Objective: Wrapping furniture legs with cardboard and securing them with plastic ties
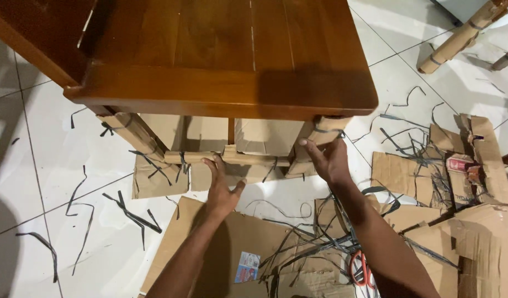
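Observation:
A brown wooden chair (pixel 221 49) stands in front of me, its seat seen from above. Its legs and lower rail are wrapped in cardboard tied with black straps. My left hand (pixel 222 187) reaches under the seat, fingers spread against the wrapped front rail (pixel 248 159). My right hand (pixel 327 160) touches the cardboard wrap on the right front leg (pixel 320 135), fingers on it. Whether either hand grips the wrap I cannot tell. Neither hand holds a tool.
Flat cardboard sheets (pixel 248 243) and cut black plastic straps (pixel 130 212) litter the white tiled floor. Red-handled scissors (pixel 362 269) lie near my right forearm. More torn cardboard (pixel 475 182) piles at the right. Another wrapped chair leg (pixel 458 38) shows at top right.

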